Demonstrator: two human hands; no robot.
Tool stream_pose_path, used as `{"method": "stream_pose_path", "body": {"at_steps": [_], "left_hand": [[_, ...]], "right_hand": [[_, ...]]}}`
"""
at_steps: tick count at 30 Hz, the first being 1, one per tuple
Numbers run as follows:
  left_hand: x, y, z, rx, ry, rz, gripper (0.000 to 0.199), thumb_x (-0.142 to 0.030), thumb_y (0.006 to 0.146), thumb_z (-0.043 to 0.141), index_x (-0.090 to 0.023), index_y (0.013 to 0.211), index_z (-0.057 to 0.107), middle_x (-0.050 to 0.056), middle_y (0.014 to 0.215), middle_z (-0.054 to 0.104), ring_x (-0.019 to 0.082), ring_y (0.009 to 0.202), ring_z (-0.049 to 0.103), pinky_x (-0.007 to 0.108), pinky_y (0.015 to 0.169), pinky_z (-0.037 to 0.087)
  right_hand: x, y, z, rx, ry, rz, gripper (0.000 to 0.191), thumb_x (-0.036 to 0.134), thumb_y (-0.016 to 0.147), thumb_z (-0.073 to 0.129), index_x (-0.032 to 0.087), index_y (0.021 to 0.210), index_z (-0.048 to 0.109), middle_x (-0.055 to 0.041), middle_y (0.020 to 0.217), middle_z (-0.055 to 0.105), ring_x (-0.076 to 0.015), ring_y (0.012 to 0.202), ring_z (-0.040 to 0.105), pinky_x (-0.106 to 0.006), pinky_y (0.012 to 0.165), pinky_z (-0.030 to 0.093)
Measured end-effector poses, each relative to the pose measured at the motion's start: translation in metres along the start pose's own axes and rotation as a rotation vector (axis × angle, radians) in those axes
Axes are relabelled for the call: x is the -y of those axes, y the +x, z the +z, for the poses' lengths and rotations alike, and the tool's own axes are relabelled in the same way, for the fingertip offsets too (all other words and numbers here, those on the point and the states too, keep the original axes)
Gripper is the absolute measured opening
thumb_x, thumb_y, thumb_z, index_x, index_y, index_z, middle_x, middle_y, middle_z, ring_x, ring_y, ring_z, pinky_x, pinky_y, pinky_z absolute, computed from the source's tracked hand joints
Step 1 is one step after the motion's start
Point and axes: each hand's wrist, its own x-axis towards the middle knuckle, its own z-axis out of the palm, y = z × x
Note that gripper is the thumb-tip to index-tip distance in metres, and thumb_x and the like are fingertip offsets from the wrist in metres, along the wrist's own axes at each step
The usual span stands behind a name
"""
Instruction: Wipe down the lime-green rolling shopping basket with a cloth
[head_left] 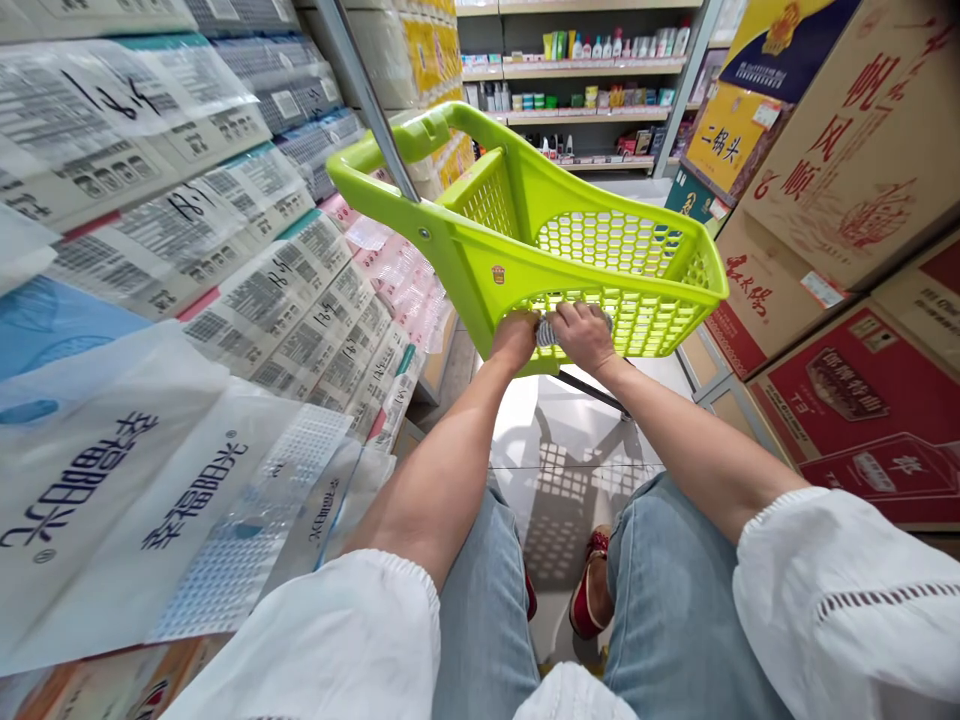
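A lime-green plastic shopping cart (pixel 465 260) stands crosswise in front of me, its handle at the upper left. At the lattice of its near side, my left hand (pixel 516 340) is closed, fingers curled at the edge of a small grey striped cloth (pixel 547 333). My right hand (pixel 582 335) sits close beside it, its fingers bent over the same cloth. The palms and most of the cloth are hidden by my fingers. Through the lattice, the cart's basket shows no goods.
Stacked packs with handwritten prices (pixel 247 260) line the left side, with hanging plastic packaging (pixel 150 500) nearer me. Cardboard cartons (pixel 847 170) and red boxes (pixel 877 400) rise on the right. Shelves of bottles (pixel 600 50) stand at the back. Tiled floor (pixel 517 430) lies below.
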Motion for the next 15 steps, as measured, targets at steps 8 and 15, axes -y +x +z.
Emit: {"method": "stream_pose_path", "body": {"at_steps": [8, 15], "left_hand": [[0.005, 0.002, 0.008, -0.007, -0.056, -0.051, 0.032, -0.021, 0.094, 0.041, -0.016, 0.108, 0.069, 0.012, 0.106, 0.071, 0.024, 0.095, 0.065, 0.032, 0.083, 0.048], [0.007, 0.002, 0.008, -0.005, 0.04, 0.001, 0.039, -0.02, 0.097, 0.034, -0.014, 0.119, 0.065, 0.013, 0.113, 0.069, 0.022, 0.105, 0.061, 0.03, 0.092, 0.045]], "right_hand": [[-0.002, 0.015, -0.015, -0.029, 0.019, 0.123, 0.038, 0.026, 0.1, 0.031, 0.024, 0.128, 0.057, -0.0122, 0.132, 0.057, -0.0273, 0.108, 0.049, -0.04, 0.085, 0.03], [0.017, -0.03, 0.012, 0.216, 0.023, -0.102, 0.036, 0.017, 0.097, 0.033, 0.022, 0.117, 0.063, -0.0111, 0.121, 0.063, -0.0258, 0.104, 0.051, -0.04, 0.085, 0.032]]}}
